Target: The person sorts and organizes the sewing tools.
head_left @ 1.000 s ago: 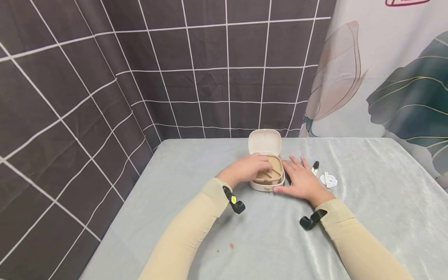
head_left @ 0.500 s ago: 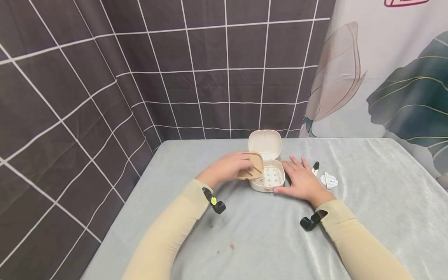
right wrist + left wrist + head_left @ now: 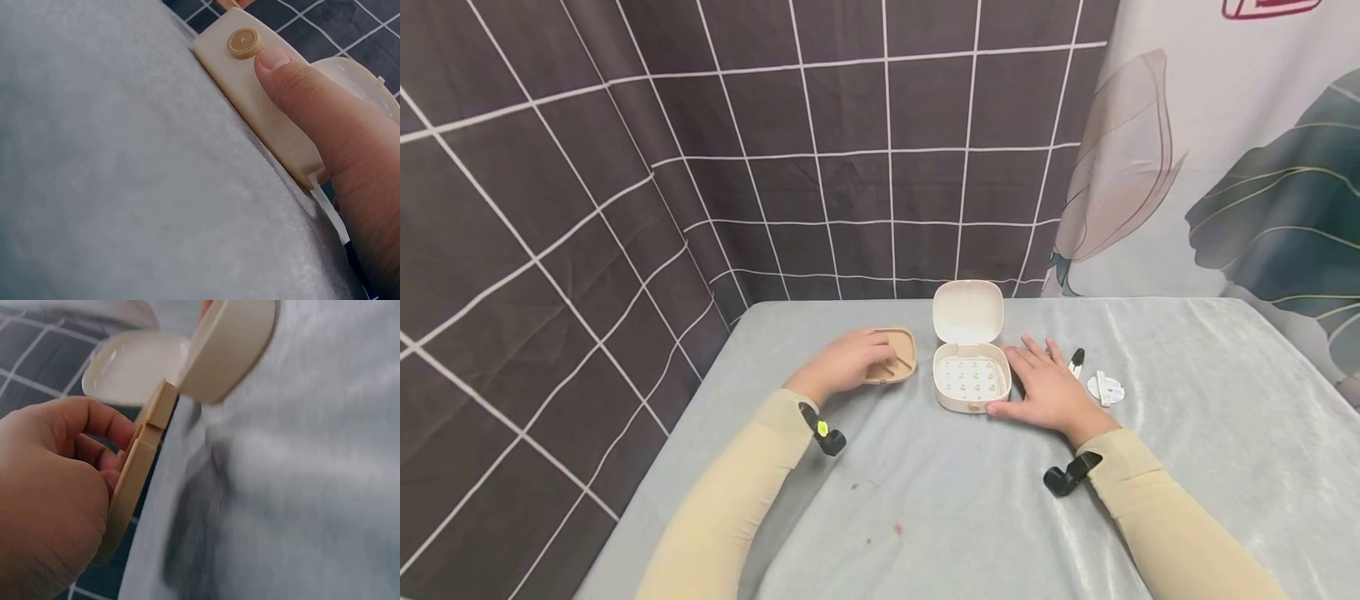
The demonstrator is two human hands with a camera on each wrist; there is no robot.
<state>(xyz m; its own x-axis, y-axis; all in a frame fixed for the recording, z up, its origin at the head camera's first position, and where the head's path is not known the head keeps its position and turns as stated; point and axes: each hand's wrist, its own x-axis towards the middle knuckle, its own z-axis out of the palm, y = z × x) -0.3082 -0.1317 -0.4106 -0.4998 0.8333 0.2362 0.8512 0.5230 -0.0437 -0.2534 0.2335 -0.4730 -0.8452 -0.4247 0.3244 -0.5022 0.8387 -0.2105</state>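
Note:
In the head view my left hand (image 3: pixel 844 363) holds a shallow tan tray (image 3: pixel 905 348) left of an open cream box (image 3: pixel 953 402). Its fingers are curled inside the tray, pinching an inner part that I cannot make out, as the left wrist view shows the tray (image 3: pixel 128 494) edge-on. The box's lid (image 3: pixel 967 312) stands raised at the back, and small raised dots cover the white floor inside. My right hand (image 3: pixel 1047 392) rests against the box's right side with fingers spread. Its thumb (image 3: pixel 312 106) lies along the front wall beside a round tan button (image 3: pixel 242 41).
Past the right hand lie a black-tipped white item (image 3: pixel 1077 359), partly hidden, and a round white piece (image 3: pixel 1113 390) with a narrow strip across it. A grey cloth covers the table (image 3: pixel 955 517). A dark gridded curtain (image 3: pixel 850 183) hangs behind and at left.
My left hand has lifted the tan tray out of the cream box and carried it left, baring the dotted floor. The right hand has stayed at the box's side.

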